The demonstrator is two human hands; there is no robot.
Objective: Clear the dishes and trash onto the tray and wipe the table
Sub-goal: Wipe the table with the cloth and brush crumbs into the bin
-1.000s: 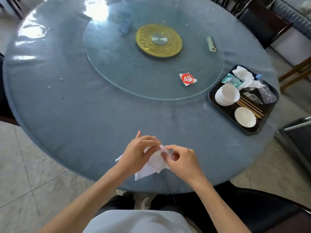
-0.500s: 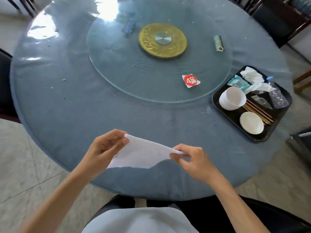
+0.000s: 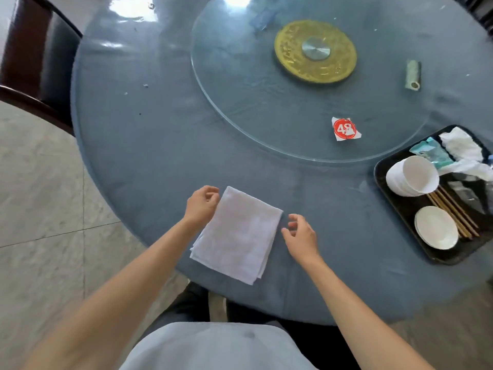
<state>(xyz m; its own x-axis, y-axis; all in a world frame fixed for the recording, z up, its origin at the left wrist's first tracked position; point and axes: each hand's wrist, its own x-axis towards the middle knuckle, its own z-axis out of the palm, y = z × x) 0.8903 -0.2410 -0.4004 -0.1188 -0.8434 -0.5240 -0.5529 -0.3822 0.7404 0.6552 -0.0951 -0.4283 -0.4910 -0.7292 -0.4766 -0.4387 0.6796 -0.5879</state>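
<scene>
Head view: folded cloth [image 3: 236, 235] lies flat near table [image 3: 149, 145] edge, left hand [image 3: 201, 204] and right hand [image 3: 300, 236] loosely curled, gripping nothing; wiping step pending, likely needs a palm pressing it.

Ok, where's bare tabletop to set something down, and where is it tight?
Free: the blue cloth between the folded white cloth and the black tray, and the wide stretch left of the glass turntable. Crowded: the tray, packed with bowls, saucer, chopsticks and tissues.
</scene>
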